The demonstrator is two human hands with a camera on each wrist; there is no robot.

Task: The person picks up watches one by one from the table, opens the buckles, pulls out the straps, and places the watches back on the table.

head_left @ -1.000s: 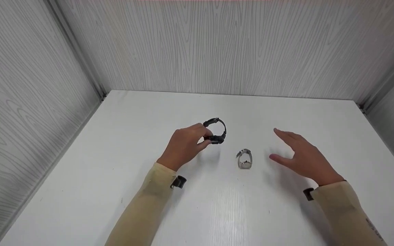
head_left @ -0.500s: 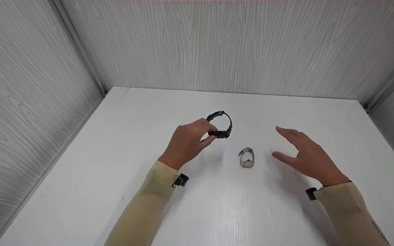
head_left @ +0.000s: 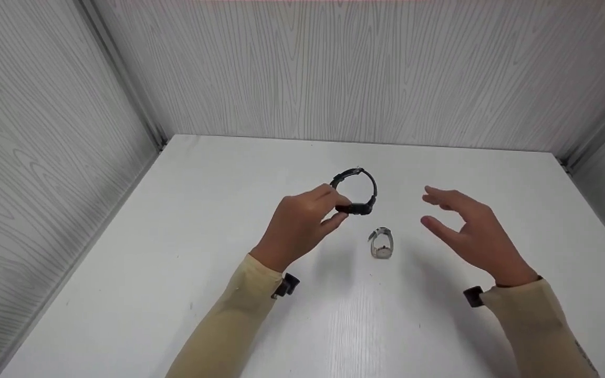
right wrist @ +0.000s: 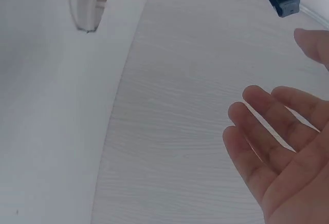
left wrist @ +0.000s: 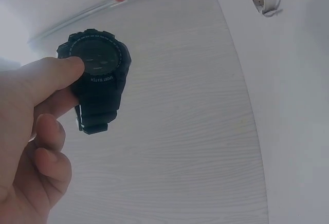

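My left hand (head_left: 302, 226) pinches a black digital sports watch (head_left: 359, 209) by its case, holding it up over the table. In the left wrist view the thumb lies across the edge of the round dial of the watch (left wrist: 100, 100), and its strap is buckled into a loop. A smaller watch with a pale strap (head_left: 383, 247) stands on its side on the table between the hands, its light dial toward me. To the right, my right hand (head_left: 473, 231) hovers with thumb and fingers spread and nothing in it; the right wrist view shows its palm and relaxed fingers (right wrist: 257, 131).
The white table (head_left: 229, 173) is bounded by a grey wood-grain panel (head_left: 334, 73) at the back and further panels on the left (head_left: 34, 157) and right. A small black wrist camera mount (head_left: 287, 286) sits at the left cuff, another (head_left: 473, 296) at the right.
My left hand has carried the black watch to the right and up, nearer the right hand. The right hand has risen slightly, its fingers a little more bent. The pale watch stays standing.
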